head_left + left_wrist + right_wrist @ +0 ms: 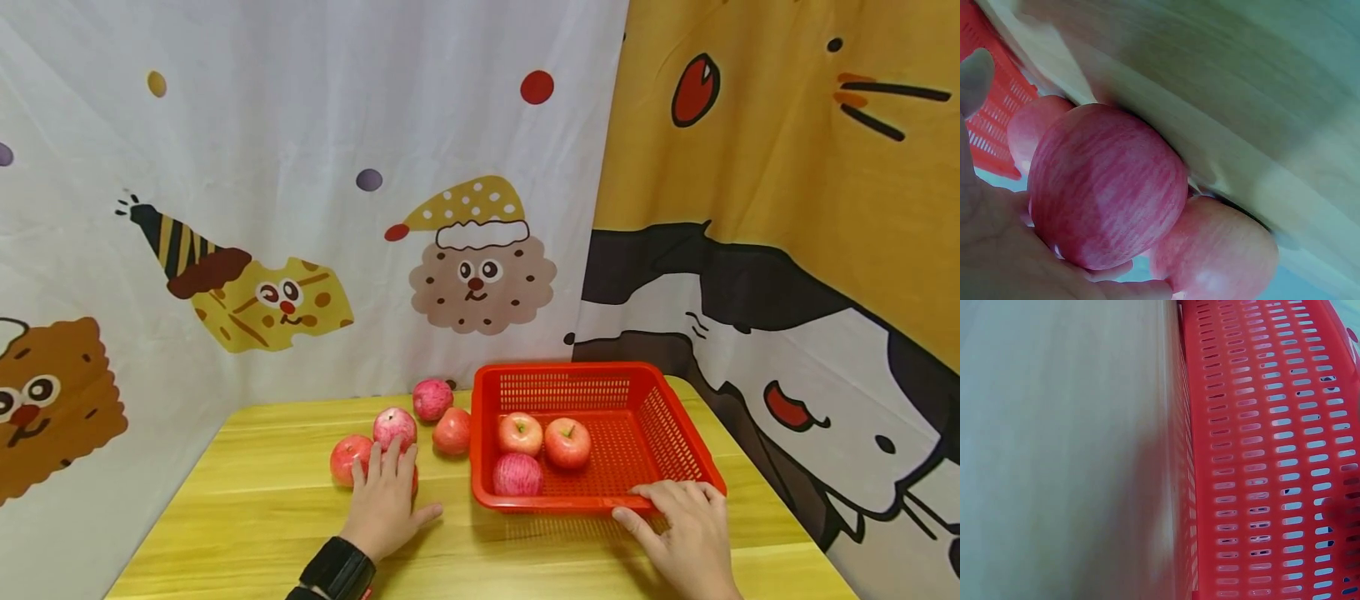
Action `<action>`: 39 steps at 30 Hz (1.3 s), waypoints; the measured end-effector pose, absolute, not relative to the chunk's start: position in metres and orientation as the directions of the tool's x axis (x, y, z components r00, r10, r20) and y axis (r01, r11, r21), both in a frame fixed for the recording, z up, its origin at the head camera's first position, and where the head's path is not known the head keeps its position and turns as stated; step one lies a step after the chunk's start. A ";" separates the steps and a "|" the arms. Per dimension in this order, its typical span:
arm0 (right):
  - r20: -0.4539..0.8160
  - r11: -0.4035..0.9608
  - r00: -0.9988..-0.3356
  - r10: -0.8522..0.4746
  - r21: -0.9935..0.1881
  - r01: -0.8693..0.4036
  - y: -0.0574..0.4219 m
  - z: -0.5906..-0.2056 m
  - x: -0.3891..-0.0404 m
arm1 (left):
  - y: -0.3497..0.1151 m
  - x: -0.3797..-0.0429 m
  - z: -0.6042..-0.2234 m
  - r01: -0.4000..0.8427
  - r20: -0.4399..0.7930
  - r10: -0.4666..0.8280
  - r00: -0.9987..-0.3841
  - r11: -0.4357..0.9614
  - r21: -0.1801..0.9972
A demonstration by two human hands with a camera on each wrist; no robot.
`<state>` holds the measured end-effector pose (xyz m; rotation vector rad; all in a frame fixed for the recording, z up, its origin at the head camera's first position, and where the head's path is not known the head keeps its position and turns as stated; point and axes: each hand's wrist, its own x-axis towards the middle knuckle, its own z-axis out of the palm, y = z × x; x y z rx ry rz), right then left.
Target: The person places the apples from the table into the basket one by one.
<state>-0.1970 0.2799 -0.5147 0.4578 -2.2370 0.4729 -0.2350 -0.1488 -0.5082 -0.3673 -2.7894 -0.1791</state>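
My left hand (384,500) lies over a striped red apple (1107,187), its fingers spread nearly straight and the thumb apart. In the head view this hand hides most of that apple. Close to its fingertips are a red apple (349,459) on the left and a pinkish apple (394,426) behind. At the front right of a red plastic basket (600,503), my right hand (686,529) holds the rim, fingers over the top and thumb on the outer side. Inside the basket's left half sit three apples: two paler ones (567,442) and a striped one (518,474).
Two more apples stand left of the basket: a red apple (452,432) by its wall and a pink apple (432,400) farther back. The wooden table (262,500) ends at a cartoon-printed curtain (300,125) behind and on the right.
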 end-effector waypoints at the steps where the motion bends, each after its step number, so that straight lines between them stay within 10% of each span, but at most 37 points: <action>1: 0.765 0.864 -0.620 -0.171 -0.185 -0.467 0.280 -0.515 -0.197 | -0.150 -0.235 -0.509 0.273 0.330 0.232 -0.915 0.958 0.083; 39: 0.759 0.869 -0.630 -0.164 -0.192 -0.457 0.280 -0.516 -0.198 | -0.152 -0.242 -0.531 0.310 0.398 0.337 -0.853 0.941 -0.133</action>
